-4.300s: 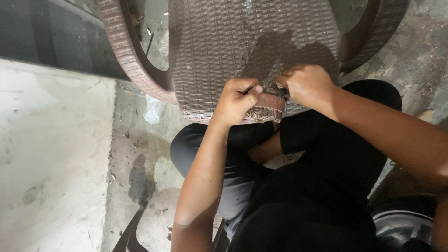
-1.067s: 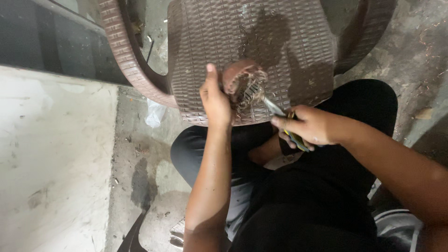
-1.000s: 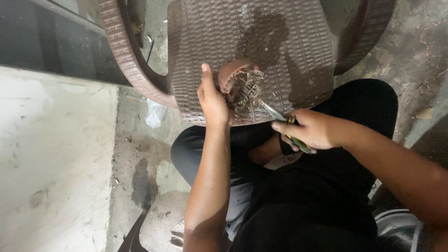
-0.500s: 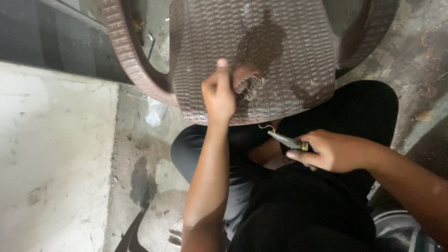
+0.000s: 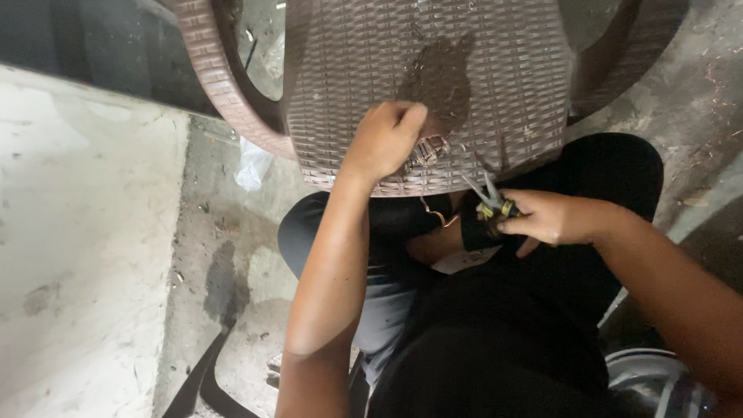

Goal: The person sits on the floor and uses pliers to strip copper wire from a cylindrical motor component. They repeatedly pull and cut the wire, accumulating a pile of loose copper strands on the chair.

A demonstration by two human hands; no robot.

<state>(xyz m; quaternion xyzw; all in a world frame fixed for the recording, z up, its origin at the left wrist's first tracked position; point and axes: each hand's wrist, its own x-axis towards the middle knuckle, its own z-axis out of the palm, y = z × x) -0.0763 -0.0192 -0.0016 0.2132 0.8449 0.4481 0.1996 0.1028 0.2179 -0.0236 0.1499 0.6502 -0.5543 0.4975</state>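
1. Pressing down near the front edge of the brown woven plastic chair seat (image 5: 433,85), the left hand (image 5: 385,141) is curled into a loose fist, its fingers clenched over a small frayed, rusty-looking piece (image 5: 430,150) that sits on the weave.
2. The right hand (image 5: 551,219) is closed around a pair of pliers (image 5: 492,200) with yellow-and-dark grips; the grey tips stand slightly parted and point up toward the seat edge, just short of the frayed piece.
3. A thin bent wire (image 5: 435,214) hangs below the seat's front edge, between the two hands.
4. A dark wet-looking patch (image 5: 443,77) marks the weave above the left hand.
5. A crumpled pale plastic bag (image 5: 249,164) lies on the concrete floor (image 5: 209,232) beside the chair's curved arm (image 5: 213,77); any label on it cannot be made out.
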